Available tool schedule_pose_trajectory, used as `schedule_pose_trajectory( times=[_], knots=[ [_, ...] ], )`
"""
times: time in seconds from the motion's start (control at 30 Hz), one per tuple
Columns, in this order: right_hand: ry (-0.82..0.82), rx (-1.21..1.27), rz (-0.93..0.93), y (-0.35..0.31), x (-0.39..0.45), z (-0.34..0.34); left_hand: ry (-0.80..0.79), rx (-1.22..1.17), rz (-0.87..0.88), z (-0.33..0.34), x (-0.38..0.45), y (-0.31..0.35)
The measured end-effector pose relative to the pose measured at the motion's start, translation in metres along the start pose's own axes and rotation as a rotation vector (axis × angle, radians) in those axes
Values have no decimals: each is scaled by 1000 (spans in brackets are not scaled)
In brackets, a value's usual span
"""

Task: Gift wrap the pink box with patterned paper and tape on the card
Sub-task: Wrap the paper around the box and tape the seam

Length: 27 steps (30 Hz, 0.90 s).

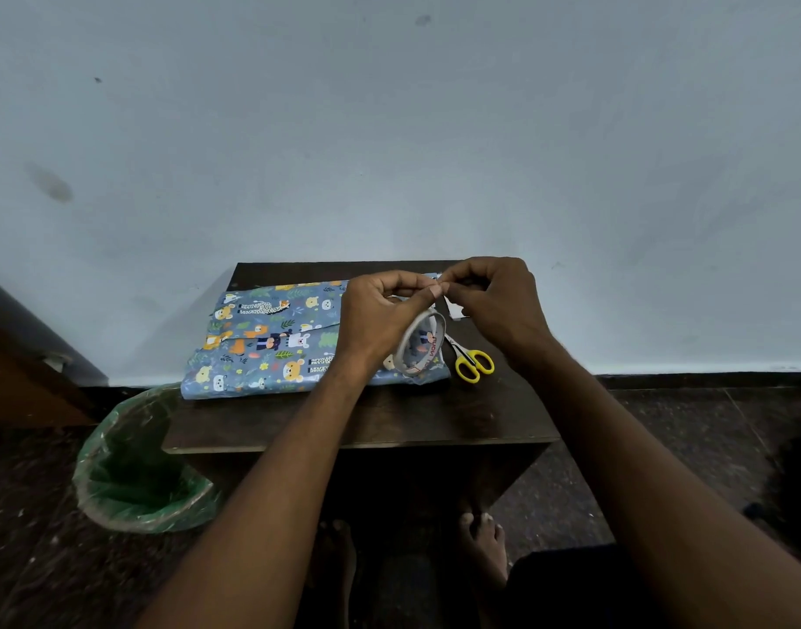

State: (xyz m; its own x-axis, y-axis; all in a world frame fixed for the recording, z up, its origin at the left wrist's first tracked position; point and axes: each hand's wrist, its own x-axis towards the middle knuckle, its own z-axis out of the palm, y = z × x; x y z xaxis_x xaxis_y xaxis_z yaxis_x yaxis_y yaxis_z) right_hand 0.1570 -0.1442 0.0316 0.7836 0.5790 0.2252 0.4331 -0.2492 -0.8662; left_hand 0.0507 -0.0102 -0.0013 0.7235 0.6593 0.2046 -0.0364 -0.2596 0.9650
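Observation:
A box wrapped in blue animal-patterned paper (271, 338) lies on the small dark wooden table (389, 419); no pink shows. My left hand (380, 320) holds a clear tape roll (421, 345) above the parcel's right end. My right hand (494, 306) pinches at the tape's loose end, fingertips meeting the left thumb near the table's far edge. A small white card (455, 308) peeks out beneath my right hand, mostly hidden.
Yellow-handled scissors (471, 363) lie on the table right of the parcel. A bin with a green liner (139, 460) stands on the floor at the table's left. A pale wall rises right behind the table. My bare feet show under the table.

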Motion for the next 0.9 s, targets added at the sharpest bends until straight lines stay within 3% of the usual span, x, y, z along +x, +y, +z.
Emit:
schedule_pose_trajectory(
  times=[0.37,0.7,0.9],
  knots=[
    [-44,53,8,-3,-3,2,77,-46,-71,-1,-2,2],
    [-74,358,289,-5,-1,-1,129,131,46,-1,-3,5],
    [-157,233,297,-2,0,-5,-10,148,146,-5,-1,0]
  ],
)
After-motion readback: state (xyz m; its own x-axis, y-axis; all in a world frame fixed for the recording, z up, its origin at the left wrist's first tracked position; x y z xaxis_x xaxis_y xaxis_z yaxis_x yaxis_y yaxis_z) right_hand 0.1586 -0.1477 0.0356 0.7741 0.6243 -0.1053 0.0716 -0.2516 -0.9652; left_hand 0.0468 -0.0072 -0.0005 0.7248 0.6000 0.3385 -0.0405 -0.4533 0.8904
